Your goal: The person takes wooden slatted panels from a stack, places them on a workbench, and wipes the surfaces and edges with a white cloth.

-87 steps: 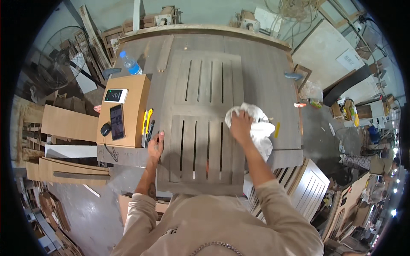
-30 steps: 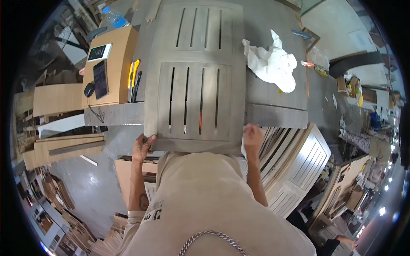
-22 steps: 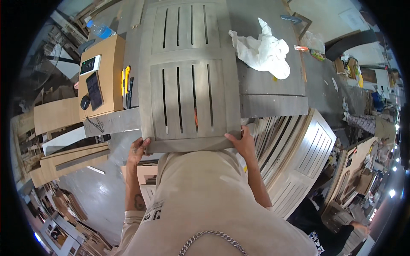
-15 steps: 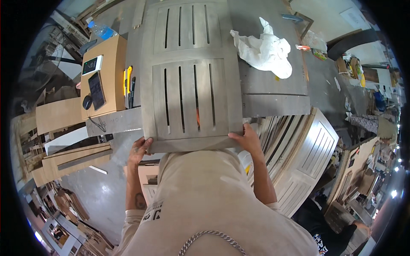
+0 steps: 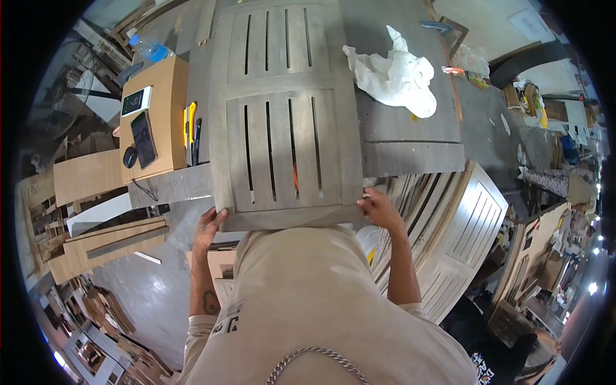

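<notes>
A grey-brown slatted wooden door panel (image 5: 282,217) lies over the workbench, its near end reaching my shirt. At the panel's near left corner, my left hand (image 5: 209,228) is closed on the edge, thumb on top and the other fingers mostly hidden underneath. My right hand (image 5: 381,209) is closed at the right edge close to the near corner, with its fingertips against the panel's side. Through one slot, something orange (image 5: 296,178) shows below. A crumpled white cloth (image 5: 401,77) rests right of the panel.
Left on the workbench (image 5: 410,157) is a cardboard box (image 5: 172,122) carrying a phone (image 5: 144,138) and a white device (image 5: 136,101). A yellow cutter (image 5: 192,120) and a bottle (image 5: 151,49) are nearby. Stacked panels (image 5: 459,234) lean at right; a person in black (image 5: 478,330) is behind them.
My right hand has shifted slightly outward and up along the panel's right edge, its thumb coming off the top face. My left hand keeps its hold on the left corner.
</notes>
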{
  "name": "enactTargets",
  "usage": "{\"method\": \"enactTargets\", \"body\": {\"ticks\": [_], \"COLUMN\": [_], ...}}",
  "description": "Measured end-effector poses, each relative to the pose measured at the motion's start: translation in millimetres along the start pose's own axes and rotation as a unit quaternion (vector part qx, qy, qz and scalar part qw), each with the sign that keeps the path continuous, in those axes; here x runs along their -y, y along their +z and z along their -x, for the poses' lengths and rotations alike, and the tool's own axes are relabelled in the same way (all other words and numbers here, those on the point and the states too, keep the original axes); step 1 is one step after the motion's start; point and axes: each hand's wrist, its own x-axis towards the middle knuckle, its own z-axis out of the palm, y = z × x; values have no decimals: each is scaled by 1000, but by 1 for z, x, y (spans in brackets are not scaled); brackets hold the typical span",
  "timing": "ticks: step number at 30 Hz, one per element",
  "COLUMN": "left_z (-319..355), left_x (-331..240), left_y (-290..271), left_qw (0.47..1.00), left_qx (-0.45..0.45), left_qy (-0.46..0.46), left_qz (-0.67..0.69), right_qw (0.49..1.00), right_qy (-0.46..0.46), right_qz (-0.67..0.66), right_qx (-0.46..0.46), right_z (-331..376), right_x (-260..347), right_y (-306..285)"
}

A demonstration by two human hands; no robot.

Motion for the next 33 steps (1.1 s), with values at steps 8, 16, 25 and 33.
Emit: {"method": "enactTargets", "body": {"ticks": [8, 16, 25, 33], "left_z": [-16, -3, 44, 100], "left_x": [14, -60, -173, -258], "left_y": [-12, -27, -149, -202], "left_qw": [956, 983, 985, 881], "left_qx": [-45, 19, -23, 10], "left_qy": [-49, -30, 152, 471], "left_qz": [287, 181, 73, 38], "right_qw": [950, 930, 898, 973], "right_qy": [134, 79, 23, 58], "right_qz": [-194, 144, 227, -84], "right_qx": [-204, -329, -377, -209], "right_z": [-1, 7, 22, -25], "right_x": [-14, 52, 131, 104], "right_y": [3, 58, 126, 279]}}
